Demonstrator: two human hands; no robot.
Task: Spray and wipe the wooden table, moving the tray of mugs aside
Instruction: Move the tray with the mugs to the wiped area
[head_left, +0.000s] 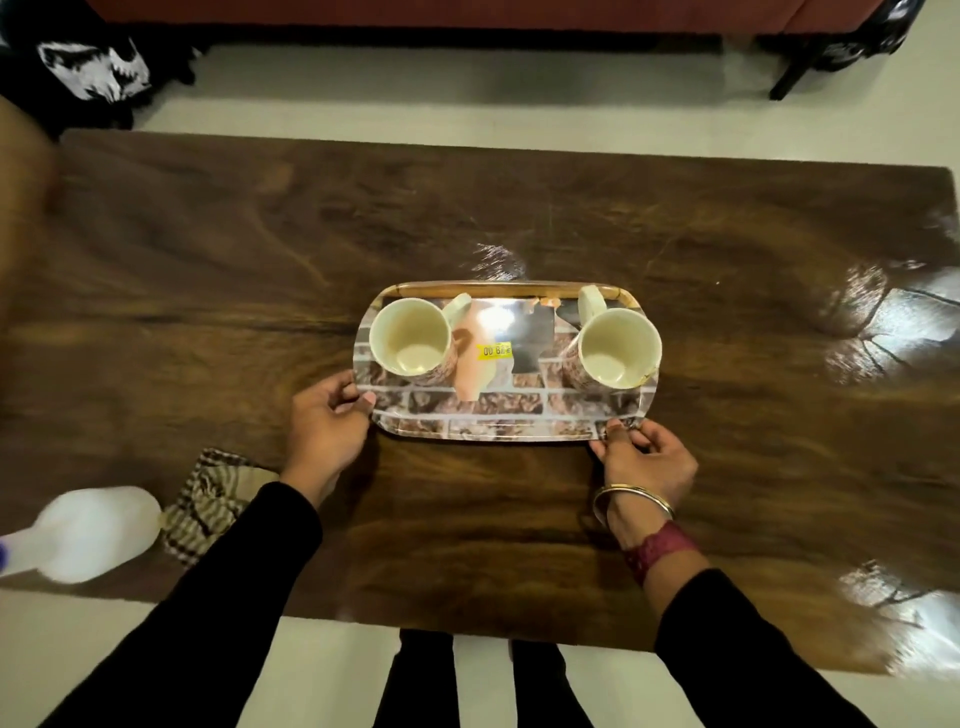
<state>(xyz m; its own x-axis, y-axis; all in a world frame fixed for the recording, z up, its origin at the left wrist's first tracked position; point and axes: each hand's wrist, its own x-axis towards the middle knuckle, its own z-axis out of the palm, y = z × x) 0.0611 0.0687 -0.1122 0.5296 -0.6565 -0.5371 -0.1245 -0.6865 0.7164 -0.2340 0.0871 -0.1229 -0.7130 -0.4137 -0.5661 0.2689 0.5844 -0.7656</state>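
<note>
A: Dark, glossy wooden counter (519, 208), long side towards the camera, light glaring off its right end.

B: And on it, a brick-patterned tray (493, 428), right at the centre.

A: Near-left corner, a crumpled checked cloth (208, 499), with a white spray bottle (88, 535) lying just beside it at the edge.

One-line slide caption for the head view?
Left hand and right hand grip the tray by its near corners, two empty mugs on it; cloth and spray bottle sit left on the wooden table.
</note>
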